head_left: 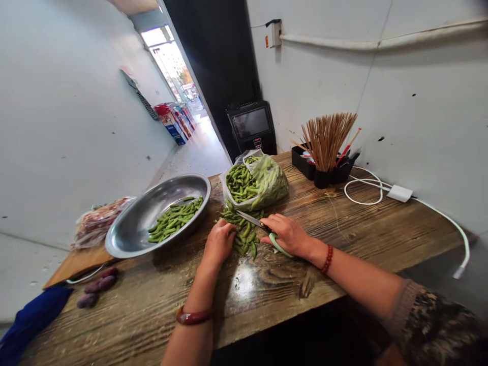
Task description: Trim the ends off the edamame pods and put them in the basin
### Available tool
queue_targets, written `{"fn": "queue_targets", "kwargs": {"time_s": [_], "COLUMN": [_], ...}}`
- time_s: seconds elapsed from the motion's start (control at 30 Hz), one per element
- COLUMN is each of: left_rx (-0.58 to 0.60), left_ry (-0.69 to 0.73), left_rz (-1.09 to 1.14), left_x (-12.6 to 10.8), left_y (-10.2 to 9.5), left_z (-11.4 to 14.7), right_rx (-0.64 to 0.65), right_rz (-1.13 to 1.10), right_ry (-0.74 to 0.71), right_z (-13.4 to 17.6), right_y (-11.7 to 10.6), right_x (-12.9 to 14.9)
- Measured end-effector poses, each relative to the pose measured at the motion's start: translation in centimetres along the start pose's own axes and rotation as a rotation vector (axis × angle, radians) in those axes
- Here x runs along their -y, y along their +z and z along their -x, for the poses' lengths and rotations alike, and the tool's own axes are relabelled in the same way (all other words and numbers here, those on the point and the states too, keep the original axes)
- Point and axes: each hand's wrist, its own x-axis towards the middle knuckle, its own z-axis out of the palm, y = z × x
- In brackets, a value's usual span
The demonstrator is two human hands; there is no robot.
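Left hand [220, 241] curls in, fingertips hidden, so I can't tell if it grips anything; at its 3 o'clock lie loose green pods [244, 239], then the right hand [288, 235], closed around scissors [249, 218] aimed at 10 o'clock. Looks like trimming's on, the next move calling for 1 pod tip between the blades.

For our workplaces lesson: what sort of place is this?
Probably a small eatery or shop: thin sticks bunched upright, a metal bowl of green pods, and a doorway looking outdoors.
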Motion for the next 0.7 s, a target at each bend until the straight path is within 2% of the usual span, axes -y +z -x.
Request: {"fn": "queue_targets", "kwargs": {"time_s": [0.13, 0.27, 0.33, 0.53, 0.7], "left_rx": [-0.114, -0.055, -0.019, 0.012, -0.046], "left_ry": [-0.111, -0.345, -0.393, -0.465, -0.449], "left_rz": [0.312, 0.797, 0.959, 1.093, 1.103], "left_x": [-1.5, -3.5, -4.3, -5.5, -5.6], "left_y": [-0.3, -0.7, -0.9, -1.2, -1.2], "left_z": [0.3, 0.9, 1.1, 1.3, 1.5], "right_rx": [-0.012, -0.028, -0.038, -0.042, -0.024], "right_rz": [0.004, -0.021, -0.028, -0.05, -0.084], "right_ry": [0.005, -0.005, -0.014, -0.047, -0.047], "right_z": [0.1, 0.2, 0.2, 0.2, 0.1], "right_y": [-0.2, -0.3, -0.4, -0.4, -0.7], "right_x": [0.0, 0.0, 0.0, -0.1, 0.2]}}
